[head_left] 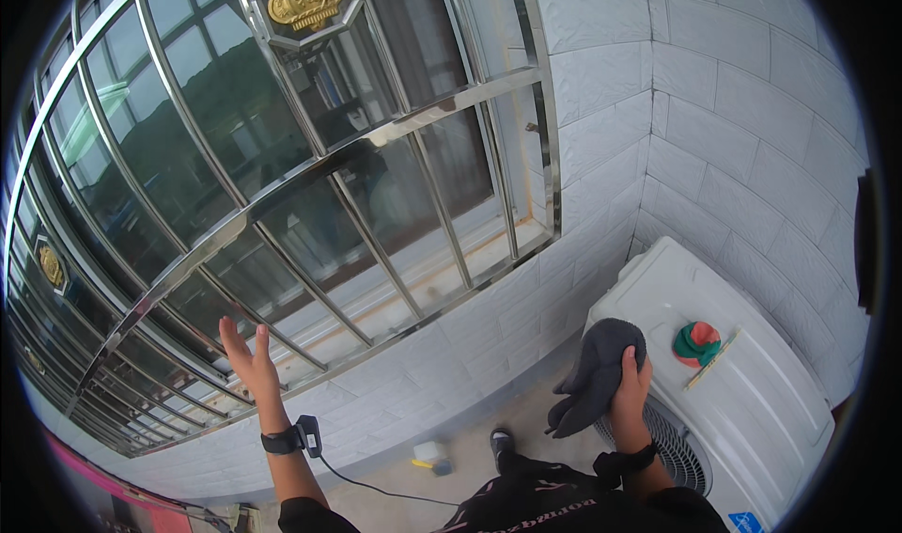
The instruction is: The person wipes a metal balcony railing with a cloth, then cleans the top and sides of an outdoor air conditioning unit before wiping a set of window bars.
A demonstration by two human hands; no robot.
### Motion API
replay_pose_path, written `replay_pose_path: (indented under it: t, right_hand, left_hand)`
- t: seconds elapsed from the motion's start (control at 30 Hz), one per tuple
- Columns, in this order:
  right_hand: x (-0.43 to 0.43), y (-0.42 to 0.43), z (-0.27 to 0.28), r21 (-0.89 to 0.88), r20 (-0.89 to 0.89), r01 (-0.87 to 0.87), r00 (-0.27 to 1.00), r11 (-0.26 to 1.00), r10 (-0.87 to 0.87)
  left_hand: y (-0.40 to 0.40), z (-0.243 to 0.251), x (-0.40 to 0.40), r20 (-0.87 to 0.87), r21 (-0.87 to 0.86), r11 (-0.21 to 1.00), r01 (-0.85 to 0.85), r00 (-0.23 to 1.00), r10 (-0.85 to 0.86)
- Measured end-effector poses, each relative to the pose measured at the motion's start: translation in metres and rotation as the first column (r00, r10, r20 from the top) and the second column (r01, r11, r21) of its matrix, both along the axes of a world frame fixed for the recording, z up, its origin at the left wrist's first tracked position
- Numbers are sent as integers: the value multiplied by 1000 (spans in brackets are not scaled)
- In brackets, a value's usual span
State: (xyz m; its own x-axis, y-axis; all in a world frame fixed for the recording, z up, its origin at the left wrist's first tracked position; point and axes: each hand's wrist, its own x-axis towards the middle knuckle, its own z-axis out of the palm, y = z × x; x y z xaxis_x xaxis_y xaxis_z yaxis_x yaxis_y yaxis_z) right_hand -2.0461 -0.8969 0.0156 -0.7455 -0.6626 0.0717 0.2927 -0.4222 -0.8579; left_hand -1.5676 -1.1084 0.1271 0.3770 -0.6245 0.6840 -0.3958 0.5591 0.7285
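A bunched dark grey cloth point(599, 367) is gripped in my right hand point(631, 385), its loose folds hanging down to the left, beside the white outdoor air-conditioner unit point(726, 293). My left hand point(250, 364) is raised with fingers apart and nothing in it, near the lower bars of the stainless steel window grille point(394, 120). From this view I cannot tell whether the fingers touch a bar. Behind the bars are glass panes point(282, 145) with reflections and a white sill with brownish stains. A black strap with a small device and cable is on my left wrist.
A red and green rolled item point(697, 344) and a thin stick point(713, 360) lie on the air-conditioner's top. On the floor by the wall are a whitish block point(430, 452) and a small yellow-handled tool point(433, 467). White brick-patterned walls point(719, 60) meet at a corner.
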Motion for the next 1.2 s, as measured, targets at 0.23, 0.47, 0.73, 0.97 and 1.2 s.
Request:
replay_pose_path:
  t: [0.23,0.47,0.73,0.97,1.2]
  right_hand:
    - [21,-144,67,-226,196,190,970,955,-147]
    - [4,-268,180,-462,-391,126,860,878,-329]
    - [76,-315,214,-569,-785,-3,303,823,-541]
    - [88,-314,213,-605,-793,-142,198,783,-576]
    - [70,-306,221,-502,-846,-419,56,757,-530]
  left_hand:
    - [-50,11,24,-320,64,942,328,901,-292]
    - [-47,18,-18,-524,27,981,193,839,-151]
    - [-50,-2,-17,-542,-3,994,110,835,-94]
    - [-56,3,-12,-477,15,998,65,878,-50]
    - [-61,6,-13,-469,19,998,56,882,-41]
